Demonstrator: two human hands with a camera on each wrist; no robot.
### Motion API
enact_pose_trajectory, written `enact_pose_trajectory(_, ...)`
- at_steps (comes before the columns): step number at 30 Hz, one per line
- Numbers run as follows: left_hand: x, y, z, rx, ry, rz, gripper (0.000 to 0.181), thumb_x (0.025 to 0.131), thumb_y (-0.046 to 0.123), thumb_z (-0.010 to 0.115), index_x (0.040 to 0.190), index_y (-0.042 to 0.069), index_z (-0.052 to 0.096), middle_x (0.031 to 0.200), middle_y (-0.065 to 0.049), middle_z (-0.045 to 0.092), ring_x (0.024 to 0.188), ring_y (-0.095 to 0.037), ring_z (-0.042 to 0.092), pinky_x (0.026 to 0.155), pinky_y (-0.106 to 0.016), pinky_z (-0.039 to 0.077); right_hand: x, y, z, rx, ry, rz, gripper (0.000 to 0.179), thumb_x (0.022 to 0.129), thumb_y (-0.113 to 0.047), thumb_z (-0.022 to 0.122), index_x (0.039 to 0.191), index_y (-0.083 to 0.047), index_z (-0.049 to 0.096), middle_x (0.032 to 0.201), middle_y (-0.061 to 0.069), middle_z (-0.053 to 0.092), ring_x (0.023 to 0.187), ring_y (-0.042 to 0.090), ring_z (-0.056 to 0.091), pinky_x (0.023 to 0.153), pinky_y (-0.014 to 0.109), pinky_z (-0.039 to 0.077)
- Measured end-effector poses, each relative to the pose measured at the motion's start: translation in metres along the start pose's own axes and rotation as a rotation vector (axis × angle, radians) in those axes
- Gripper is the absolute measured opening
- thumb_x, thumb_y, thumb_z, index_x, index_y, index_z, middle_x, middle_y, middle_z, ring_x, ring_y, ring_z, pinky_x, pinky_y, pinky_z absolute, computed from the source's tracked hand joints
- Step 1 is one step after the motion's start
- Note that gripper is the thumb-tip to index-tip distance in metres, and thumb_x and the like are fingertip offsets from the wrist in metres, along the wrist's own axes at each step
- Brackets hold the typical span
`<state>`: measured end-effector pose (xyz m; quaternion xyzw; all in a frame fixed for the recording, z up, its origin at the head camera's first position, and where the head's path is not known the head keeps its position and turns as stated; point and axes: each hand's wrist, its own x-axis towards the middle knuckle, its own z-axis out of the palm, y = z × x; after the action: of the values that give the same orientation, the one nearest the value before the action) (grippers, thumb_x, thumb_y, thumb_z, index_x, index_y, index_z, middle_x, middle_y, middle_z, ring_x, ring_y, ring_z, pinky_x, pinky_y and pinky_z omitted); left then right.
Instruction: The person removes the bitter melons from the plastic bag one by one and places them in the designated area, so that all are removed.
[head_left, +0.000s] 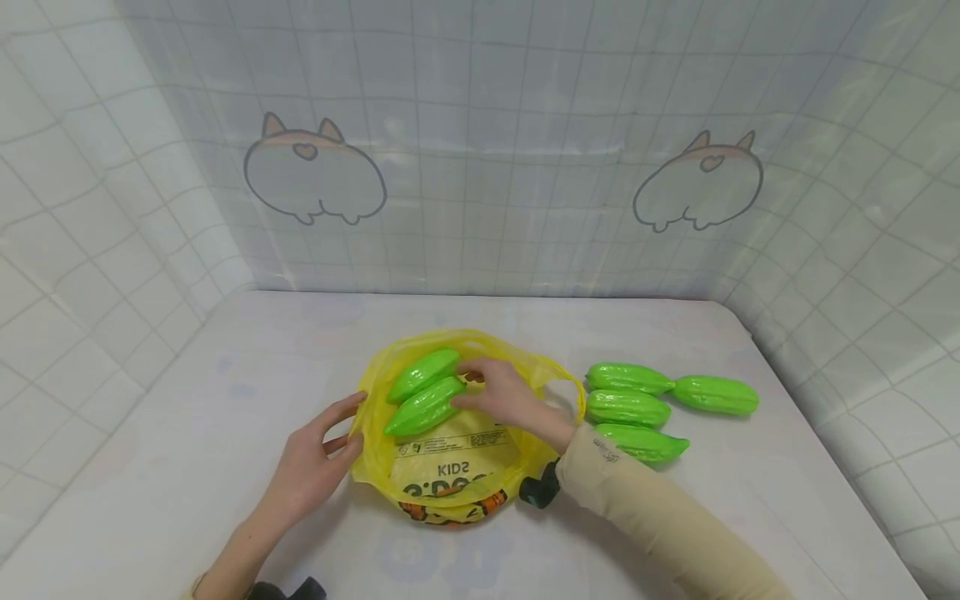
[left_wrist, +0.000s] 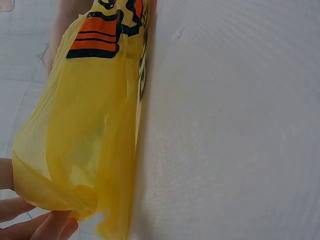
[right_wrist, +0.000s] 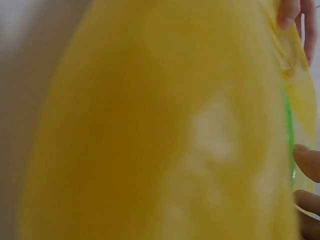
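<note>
A yellow plastic bag (head_left: 378, 462) lies with its mouth open on the table, with print showing inside. My left hand (head_left: 321, 458) pinches its left rim, seen closer with its fingertips (left_wrist: 52, 225) at the thin edge in the left wrist view. Two shiny green, ridged, pointed fruits lie slantwise inside: an upper fruit (head_left: 423, 375) and a lower fruit (head_left: 426, 407). Reaching in from the right, my right hand (head_left: 502, 396) holds the lower fruit's right end between thumb and fingers. Bag plastic hides most of the fruit in the right wrist view.
Several more green fruits (head_left: 628, 408) lie right of the bag, one fruit (head_left: 716, 395) farther right. The right sleeve (head_left: 652, 508) partly covers the nearest one. A bag handle (head_left: 579, 392) loops out on the right. A white tiled-pattern sheet (head_left: 480, 208) hangs behind the white table (head_left: 315, 325).
</note>
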<state>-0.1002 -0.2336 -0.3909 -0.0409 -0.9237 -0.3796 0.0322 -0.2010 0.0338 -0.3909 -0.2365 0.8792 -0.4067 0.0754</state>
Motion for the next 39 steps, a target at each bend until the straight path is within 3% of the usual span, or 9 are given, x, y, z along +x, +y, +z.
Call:
enact_pose_trajectory(5, 0.000, -0.001, 0.000, -0.004, 0.001, 0.004, 0.054, 0.097, 0.009, 0.058, 0.150, 0.014, 0.045, 0.150, -0.019, 0.047, 0.135, -0.040, 0.048, 0.097, -0.042, 0.054, 0.004, 0.003, 0.006, -0.055, -0.001, 0.033, 0.054, 0.087, -0.026, 0.076, 0.135, -0.007, 0.060, 0.133, 0.010, 0.064, 0.122, 0.028, 0.060, 0.107, 0.043, 0.051)
enact_pose_trajectory(14, 0.000, -0.001, 0.000, -0.005, 0.005, 0.005, 0.054, 0.097, 0.009, 0.058, 0.149, 0.014, 0.045, 0.150, -0.019, 0.048, 0.135, -0.039, 0.049, 0.097, -0.042, 0.054, 0.005, 0.005, 0.009, -0.099, -0.005, 0.015, 0.053, 0.087, -0.027, 0.077, 0.133, -0.006, 0.061, 0.131, 0.010, 0.065, 0.119, 0.027, 0.061, 0.107, 0.042, 0.050)
enact_pose_trajectory(27, 0.000, -0.001, 0.000, -0.010, 0.003, 0.012, 0.053, 0.097, 0.008, 0.057, 0.149, 0.014, 0.046, 0.150, -0.019, 0.048, 0.135, -0.039, 0.048, 0.097, -0.042, 0.054, 0.006, 0.009, 0.012, -0.035, -0.014, -0.002, 0.049, 0.087, -0.022, 0.077, 0.129, -0.002, 0.063, 0.123, 0.011, 0.068, 0.110, 0.024, 0.066, 0.099, 0.037, 0.056)
enact_pose_trajectory(39, 0.001, -0.002, 0.001, -0.002, 0.005, 0.001, 0.054, 0.097, 0.008, 0.056, 0.149, 0.014, 0.045, 0.150, -0.018, 0.048, 0.135, -0.039, 0.048, 0.097, -0.042, 0.054, 0.006, 0.011, 0.014, -0.039, 0.000, 0.002, 0.045, 0.085, -0.023, 0.079, 0.125, -0.005, 0.067, 0.118, 0.007, 0.071, 0.106, 0.020, 0.066, 0.096, 0.035, 0.056)
